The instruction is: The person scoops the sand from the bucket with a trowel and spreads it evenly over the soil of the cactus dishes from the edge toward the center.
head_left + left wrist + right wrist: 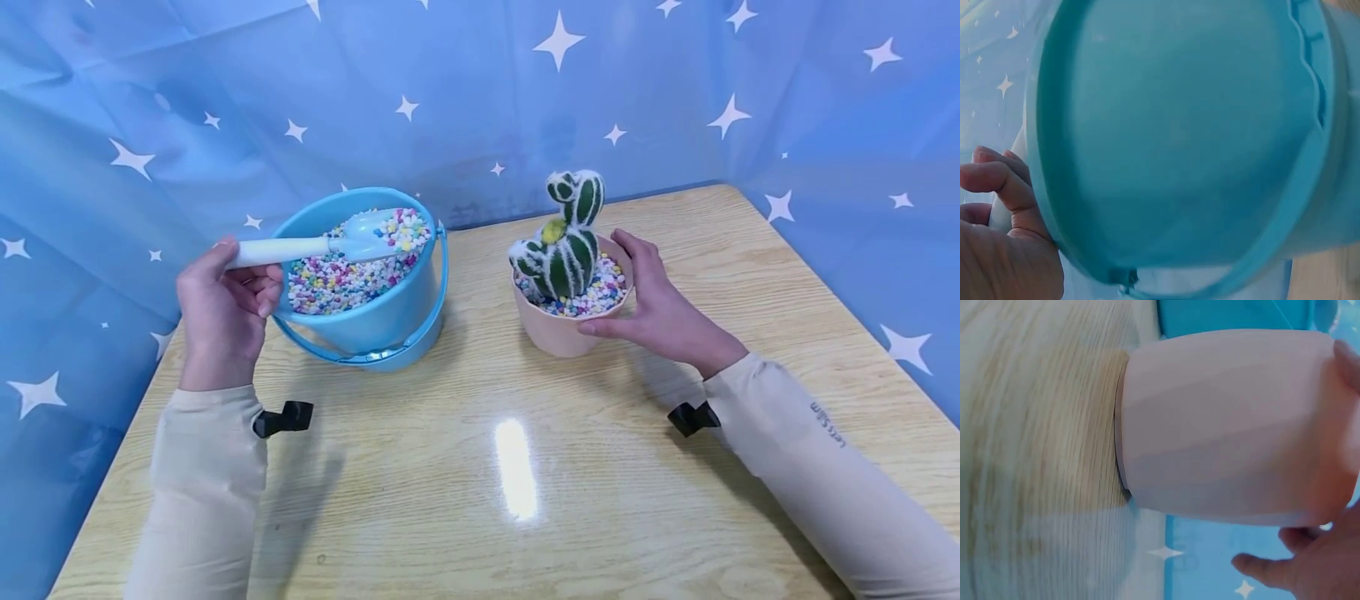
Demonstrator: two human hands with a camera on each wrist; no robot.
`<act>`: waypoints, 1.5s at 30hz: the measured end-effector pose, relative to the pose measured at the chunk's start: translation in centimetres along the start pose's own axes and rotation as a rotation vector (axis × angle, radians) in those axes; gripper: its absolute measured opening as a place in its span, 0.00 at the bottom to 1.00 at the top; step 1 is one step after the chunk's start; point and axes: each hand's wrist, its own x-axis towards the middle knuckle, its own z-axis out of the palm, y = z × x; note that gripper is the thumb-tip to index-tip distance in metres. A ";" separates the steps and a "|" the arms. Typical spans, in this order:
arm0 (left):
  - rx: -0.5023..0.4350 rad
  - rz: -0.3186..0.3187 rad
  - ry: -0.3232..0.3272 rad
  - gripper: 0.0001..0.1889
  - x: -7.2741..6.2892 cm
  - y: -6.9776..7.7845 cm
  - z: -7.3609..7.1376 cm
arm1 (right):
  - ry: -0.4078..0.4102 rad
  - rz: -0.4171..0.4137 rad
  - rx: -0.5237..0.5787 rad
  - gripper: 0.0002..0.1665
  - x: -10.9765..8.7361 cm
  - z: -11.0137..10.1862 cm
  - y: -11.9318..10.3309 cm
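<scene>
My left hand (228, 304) grips the white handle of a small shovel (358, 237) whose light-blue scoop carries multicoloured pebbles (405, 229). The scoop is over a blue bucket (405, 308), which holds many more of the same pebbles. In the left wrist view the bucket's side and swung-down handle fill most of the picture. On the right, my right hand (660, 312) holds the rim of a pale pink pot (551, 332), thumb at the near side and fingers at the far side. A green cactus (570, 258) with white fuzz and a yellow bloom stands in pebbles inside it.
Bucket and pot stand apart on a light wooden table (420, 483). Behind and beside the table hangs a blue curtain (465, 83) with white stars. A black strap (283, 418) shows at the left wrist, another (693, 418) at the right.
</scene>
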 end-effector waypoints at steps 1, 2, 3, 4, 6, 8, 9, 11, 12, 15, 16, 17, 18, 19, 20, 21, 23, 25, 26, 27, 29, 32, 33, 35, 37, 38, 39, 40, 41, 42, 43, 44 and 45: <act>0.009 -0.001 -0.009 0.11 0.0 0.0 0.2 | -0.004 -0.003 -0.002 0.69 0.0 0.0 0.0; 0.020 0.001 -0.017 0.11 0.0 -0.1 0.4 | -0.006 -0.004 -0.001 0.69 0.0 -0.1 0.0; 0.035 0.005 -0.023 0.11 0.0 -0.1 0.6 | -0.009 -0.005 0.002 0.69 -0.1 -0.1 0.0; 0.044 0.009 -0.029 0.11 0.0 -0.1 0.7 | -0.010 -0.007 0.001 0.68 0.0 0.0 0.0; 0.069 0.019 -0.034 0.12 0.0 -0.1 0.9 | -0.007 -0.015 -0.014 0.67 0.0 0.0 0.1; 0.077 0.023 -0.036 0.12 -0.1 -0.2 1.1 | -0.006 -0.024 -0.031 0.66 0.0 0.1 0.2; 0.072 0.017 -0.038 0.11 -0.1 -0.2 1.2 | -0.006 -0.026 -0.037 0.66 0.0 0.2 0.2; 0.069 0.004 -0.045 0.11 -0.1 -0.2 1.4 | -0.006 -0.030 -0.039 0.66 0.0 0.2 0.2; 0.061 -0.006 -0.048 0.11 -0.1 -0.2 1.6 | -0.005 -0.032 -0.035 0.66 0.0 0.2 0.3; 0.052 -0.037 -0.073 0.11 -0.1 -0.3 2.0 | -0.007 -0.037 -0.027 0.66 0.0 0.1 0.4; 0.058 -0.044 -0.083 0.11 -0.1 -0.3 2.1 | -0.006 -0.038 -0.025 0.67 0.0 0.1 0.3; 0.054 -0.055 -0.090 0.11 -0.1 -0.3 2.2 | -0.006 -0.039 -0.025 0.66 -0.1 0.0 0.3; 0.058 -0.064 -0.096 0.12 -0.1 -0.3 2.3 | -0.007 -0.039 -0.027 0.66 -0.1 0.0 0.3; 0.062 -0.070 -0.101 0.12 -0.2 -0.3 2.4 | -0.006 -0.039 -0.026 0.66 -0.1 0.0 0.3; 0.066 -0.076 -0.106 0.13 -0.2 -0.3 2.5 | -0.005 -0.038 -0.027 0.66 -0.1 0.1 0.3; 0.068 -0.080 -0.110 0.13 -0.2 -0.3 2.5 | -0.005 -0.036 -0.030 0.65 -0.1 0.1 0.2; 0.067 -0.087 -0.116 0.13 -0.3 -0.3 2.7 | -0.002 -0.031 -0.038 0.66 -0.1 0.2 0.1; 0.074 -0.092 -0.127 0.12 -0.3 -0.4 2.8 | 0.004 -0.018 -0.043 0.67 -0.1 0.3 0.0; 0.081 -0.096 -0.133 0.12 -0.3 -0.4 2.9 | 0.004 -0.012 -0.046 0.68 -0.2 0.3 -0.1; 0.088 -0.099 -0.136 0.13 -0.4 -0.4 3.0 | 0.003 -0.008 -0.049 0.69 -0.2 0.3 -0.2; 0.102 -0.109 -0.142 0.13 -0.5 -0.5 3.3 | 0.003 -0.007 -0.048 0.69 -0.2 0.3 -0.3; 0.143 -0.116 -0.142 0.14 -0.5 -0.6 3.6 | 0.002 -0.023 -0.049 0.67 -0.2 0.2 -0.2; 0.155 -0.117 -0.140 0.14 -0.5 -0.7 3.8 | 0.003 -0.028 -0.048 0.66 -0.2 0.2 -0.2; 0.185 -0.117 -0.133 0.14 -0.5 -0.7 4.0 | 0.012 -0.030 -0.047 0.67 -0.2 0.3 -0.2; 0.198 -0.116 -0.128 0.15 -0.5 -0.8 4.1 | 0.022 -0.025 -0.048 0.69 -0.2 0.4 -0.2; 0.206 -0.115 -0.126 0.15 -0.5 -0.8 4.2 | 0.026 -0.024 -0.049 0.70 -0.2 0.5 -0.2; 0.211 -0.118 -0.125 0.15 -0.5 -0.9 4.3 | 0.025 -0.025 -0.051 0.70 -0.2 0.5 -0.2; 0.219 -0.118 -0.124 0.15 -0.5 -0.9 4.4 | 0.025 -0.023 -0.053 0.71 -0.2 0.5 -0.2; 0.226 -0.120 -0.125 0.16 -0.6 -0.9 4.4 | 0.024 -0.026 -0.053 0.71 -0.3 0.5 -0.2; 0.232 -0.120 -0.125 0.16 -0.6 -0.9 4.5 | 0.020 -0.027 -0.053 0.71 -0.3 0.5 -0.3; 0.239 -0.122 -0.126 0.16 -0.6 -1.0 4.6 | 0.016 -0.029 -0.052 0.70 -0.3 0.4 -0.3; 0.244 -0.124 -0.130 0.16 -0.6 -1.0 4.6 | 0.013 -0.033 -0.054 0.70 -0.3 0.4 -0.3; 0.248 -0.127 -0.132 0.16 -0.6 -1.0 4.6 | 0.012 -0.034 -0.057 0.70 -0.3 0.3 -0.3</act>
